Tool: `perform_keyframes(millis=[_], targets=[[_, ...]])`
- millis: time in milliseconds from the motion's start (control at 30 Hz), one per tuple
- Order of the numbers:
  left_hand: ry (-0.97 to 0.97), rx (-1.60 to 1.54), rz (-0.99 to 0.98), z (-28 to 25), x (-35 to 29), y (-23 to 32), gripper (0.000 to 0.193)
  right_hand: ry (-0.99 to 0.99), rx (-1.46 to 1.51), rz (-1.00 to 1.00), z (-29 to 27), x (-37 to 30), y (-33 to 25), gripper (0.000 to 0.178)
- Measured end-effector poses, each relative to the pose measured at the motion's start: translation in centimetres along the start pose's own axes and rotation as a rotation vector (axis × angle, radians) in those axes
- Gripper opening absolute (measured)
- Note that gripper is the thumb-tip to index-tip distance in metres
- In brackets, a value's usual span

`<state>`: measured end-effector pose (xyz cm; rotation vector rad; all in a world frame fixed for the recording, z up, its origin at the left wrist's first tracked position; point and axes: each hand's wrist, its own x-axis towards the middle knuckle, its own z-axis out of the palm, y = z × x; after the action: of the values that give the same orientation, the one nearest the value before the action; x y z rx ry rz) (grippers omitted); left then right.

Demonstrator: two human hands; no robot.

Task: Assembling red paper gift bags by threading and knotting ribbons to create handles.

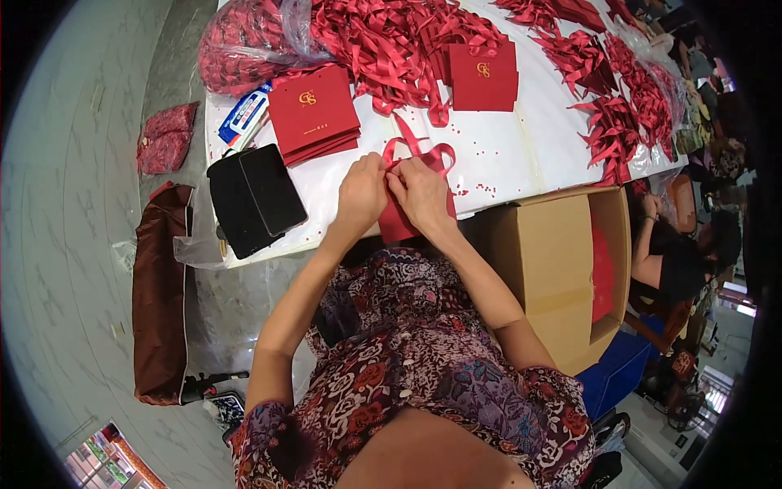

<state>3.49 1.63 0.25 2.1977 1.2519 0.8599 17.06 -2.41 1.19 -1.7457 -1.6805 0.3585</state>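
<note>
At the table's near edge lies a small red paper bag (396, 225) with a loop of red satin ribbon (447, 158) at its top. My left hand (363, 192) and my right hand (423, 196) meet over the bag's top, fingers closed in a pinch on the ribbon. Part of the bag and the fingertips are hidden under my hands. Just beyond, to the left, sits a stack of flat red bags (314, 114) with gold print. A second red stack (484, 77) lies farther right.
Heaped red ribbons (375, 41) cover the white table (521, 155) at the back, beside a bulging plastic bag (248, 49). A black pouch (254, 200) and a blue-white packet (246, 114) lie left. An open cardboard box (554, 269) stands right; another person's arm (646, 244) shows beyond.
</note>
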Motion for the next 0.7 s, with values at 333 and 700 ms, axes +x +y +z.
perform_keyframes(millis=[333,700], targets=[[0.017,-0.1,0.042,-0.7,0.0,0.3,0.016,-0.086,-0.097,-0.183,-4.2,2.8,-0.2,0.015],[0.034,-0.144,0.318,-2.0,0.1,0.9,0.012,-0.855,0.711,0.116,-3.3,6.5,5.2,0.017]])
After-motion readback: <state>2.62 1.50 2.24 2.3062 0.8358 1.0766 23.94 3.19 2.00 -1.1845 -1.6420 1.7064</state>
